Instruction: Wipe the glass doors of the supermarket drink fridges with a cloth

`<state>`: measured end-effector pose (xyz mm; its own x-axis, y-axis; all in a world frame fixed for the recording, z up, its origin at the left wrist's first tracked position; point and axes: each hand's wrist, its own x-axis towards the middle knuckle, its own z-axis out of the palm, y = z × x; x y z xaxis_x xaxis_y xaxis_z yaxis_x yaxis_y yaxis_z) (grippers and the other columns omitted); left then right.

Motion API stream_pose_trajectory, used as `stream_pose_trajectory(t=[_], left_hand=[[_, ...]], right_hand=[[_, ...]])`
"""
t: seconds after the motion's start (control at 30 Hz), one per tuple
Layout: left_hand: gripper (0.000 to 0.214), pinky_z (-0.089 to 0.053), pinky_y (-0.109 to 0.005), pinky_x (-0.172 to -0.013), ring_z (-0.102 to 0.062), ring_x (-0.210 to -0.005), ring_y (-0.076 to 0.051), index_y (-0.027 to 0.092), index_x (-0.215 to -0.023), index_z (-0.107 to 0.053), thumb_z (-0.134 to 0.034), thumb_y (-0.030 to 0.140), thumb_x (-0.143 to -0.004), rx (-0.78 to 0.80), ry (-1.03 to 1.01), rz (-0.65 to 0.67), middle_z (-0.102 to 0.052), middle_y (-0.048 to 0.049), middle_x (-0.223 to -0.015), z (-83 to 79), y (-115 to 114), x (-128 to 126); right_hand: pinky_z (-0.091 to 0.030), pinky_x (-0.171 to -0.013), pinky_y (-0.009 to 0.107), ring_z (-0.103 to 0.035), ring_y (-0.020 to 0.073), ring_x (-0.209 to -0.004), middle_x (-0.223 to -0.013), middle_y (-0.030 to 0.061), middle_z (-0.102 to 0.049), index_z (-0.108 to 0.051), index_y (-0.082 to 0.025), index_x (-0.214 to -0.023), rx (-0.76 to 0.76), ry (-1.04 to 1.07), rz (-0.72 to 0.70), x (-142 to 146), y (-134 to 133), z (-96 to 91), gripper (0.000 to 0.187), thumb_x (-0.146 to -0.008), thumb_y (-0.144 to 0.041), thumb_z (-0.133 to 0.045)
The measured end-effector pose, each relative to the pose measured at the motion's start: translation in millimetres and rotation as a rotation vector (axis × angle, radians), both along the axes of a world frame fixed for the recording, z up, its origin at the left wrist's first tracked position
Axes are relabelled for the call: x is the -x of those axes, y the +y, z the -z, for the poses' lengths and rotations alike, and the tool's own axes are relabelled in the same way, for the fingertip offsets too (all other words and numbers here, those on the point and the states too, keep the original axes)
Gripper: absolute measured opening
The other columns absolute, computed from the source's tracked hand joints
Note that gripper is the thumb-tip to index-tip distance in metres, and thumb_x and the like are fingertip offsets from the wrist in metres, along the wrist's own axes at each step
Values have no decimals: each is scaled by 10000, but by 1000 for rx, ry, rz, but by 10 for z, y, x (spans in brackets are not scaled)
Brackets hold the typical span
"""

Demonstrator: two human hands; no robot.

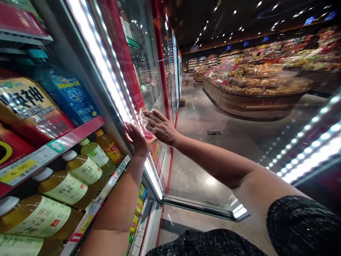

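Observation:
My right hand (163, 128) stretches forward with a crumpled whitish cloth (144, 119) under its fingers, held flat against the glass door (197, 167). Close beside it, my left hand (138, 139) has its fingers apart and nothing in it. It is up against the bright light strip (106, 67) along the cooler's edge; whether it rests on the strip or on the glass I cannot tell. Drink bottles (68, 188) with pale green labels line the shelf to the left of my left forearm.
Above the bottles, a red-edged shelf (96, 122) carries large blue and orange packs. More red-framed cooler doors (162, 39) run ahead on the left. On the right, a wooden display island (250, 103) heaped with packaged goods stands on the shiny floor.

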<state>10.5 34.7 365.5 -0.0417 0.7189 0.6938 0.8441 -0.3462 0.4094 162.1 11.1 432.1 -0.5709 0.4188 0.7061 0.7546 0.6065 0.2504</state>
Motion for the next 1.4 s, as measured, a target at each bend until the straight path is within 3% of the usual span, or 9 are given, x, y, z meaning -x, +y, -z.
stream_pose_trajectory(t=[0.13, 0.33, 0.47, 0.6, 0.73, 0.87, 1.07, 1.27, 1.4], left_hand=[[1396, 4, -585, -1271, 65, -1588, -402, -59, -1598, 37, -796, 597, -690, 7, -9, -15, -27, -372, -1663, 15, 28, 1], [1022, -9, -530, -1292, 43, -1602, -332, -74, -1605, -44, -553, 416, -867, -23, -16, -67, -83, -313, -1684, 38, -15, -47], [985, 3, -504, -1297, 17, -1605, -309, -79, -1603, -43, -542, 327, -857, -18, -26, -80, -107, -308, -1683, 8, -54, -65], [1067, -25, -538, -1293, 1, -1604, -332, -91, -1594, 1, -611, 267, -796, -60, -11, -58, -90, -325, -1679, 22, -66, -50], [902, -79, -568, -1286, -13, -1602, -340, -116, -1582, -88, -529, 238, -879, -130, -7, -90, -125, -355, -1659, 64, -67, -58], [990, -59, -594, -1279, 18, -1596, -368, -121, -1576, -107, -627, 344, -874, -137, 36, -118, -104, -381, -1648, 45, -74, -53], [1332, 40, -631, -1256, 89, -1575, -409, -88, -1589, -101, -783, 663, -726, -96, 101, -55, -62, -412, -1636, -112, -107, -11], [1388, 96, -630, -1245, 103, -1573, -408, -48, -1609, -78, -778, 720, -689, -64, 146, 14, -45, -379, -1653, -208, -48, 29], [1427, 59, -626, -1256, 89, -1574, -419, -48, -1609, -86, -832, 690, -641, -58, 231, 24, -30, -356, -1664, -287, -16, 37]], right_hand=[[-236, -1324, 497, -240, 222, -1571, -1624, 54, -433, -587, -197, -1429, -55, 50, 23, 53, 19, 26, 404, -1053, -156, -445], [-333, -1292, 457, -424, 223, -1492, -1488, 91, -602, -651, -139, -1332, -20, -211, -97, 158, 132, 169, 344, -1034, -143, -478], [-328, -1293, 472, -457, 218, -1475, -1461, 108, -624, -684, -132, -1281, -27, -246, -124, 203, 199, 35, 332, -1026, -119, -472], [-290, -1300, 543, -382, 259, -1519, -1526, 126, -558, -639, -123, -1351, -49, -103, -81, 290, 222, -80, 369, -1029, -116, -459], [-315, -1293, 530, -398, 247, -1511, -1514, 129, -571, -640, -129, -1350, -37, -80, -96, 328, 238, -90, 374, -1022, -101, -463], [-322, -1294, 502, -408, 244, -1506, -1495, 133, -588, -657, -112, -1324, -40, -137, -119, 271, 246, -166, 351, -1027, -120, -471], [-296, -1298, 528, -359, 233, -1532, -1535, 85, -557, -664, -163, -1300, -148, 51, -72, 196, 228, -267, 349, -1055, -140, -416], [-328, -1285, 521, -390, 250, -1515, -1550, 91, -537, -645, -159, -1342, -138, -34, -108, 40, 122, -154, 348, -1040, -150, -474], [-296, -1298, 509, -362, 236, -1530, -1577, 77, -505, -622, -172, -1377, -149, -25, -83, -90, 70, -273, 367, -1043, -155, -469]])
